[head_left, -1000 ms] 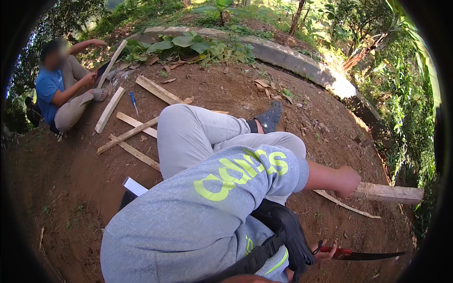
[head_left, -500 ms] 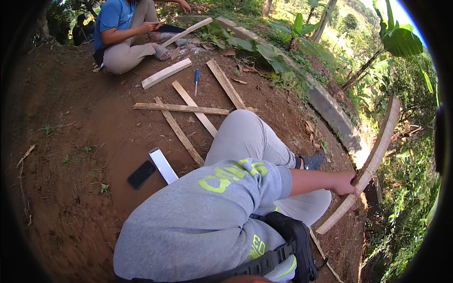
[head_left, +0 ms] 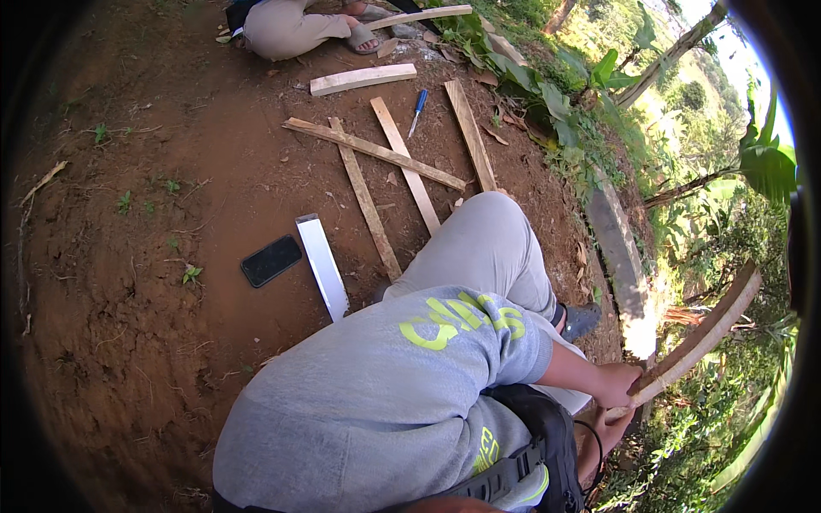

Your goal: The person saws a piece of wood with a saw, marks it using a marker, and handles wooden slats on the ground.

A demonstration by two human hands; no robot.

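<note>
Off to the right, a long wooden plank (head_left: 701, 346) slants up and away from me, its lower end between my hands. My left hand (head_left: 617, 384) is closed around the plank near that end. Just below it, my right hand (head_left: 609, 434) closes on the same end; part of it is hidden behind my left hand and the black bag. My grey-sleeved left arm reaches across my bent knee.
Several wooden strips (head_left: 376, 154) lie on the brown soil, two of them crossed by a third. Near them are a blue-handled screwdriver (head_left: 418, 111), a thick wood block (head_left: 363, 79), a silver metal bar (head_left: 322, 267) and a black phone (head_left: 271, 261). Another person (head_left: 286, 30) sits at the back. A concrete edge (head_left: 617, 231) runs along the right.
My view has swung to the right. The plank has shifted so that its lower end is at my left hand, and my right hand has come into view on it.
</note>
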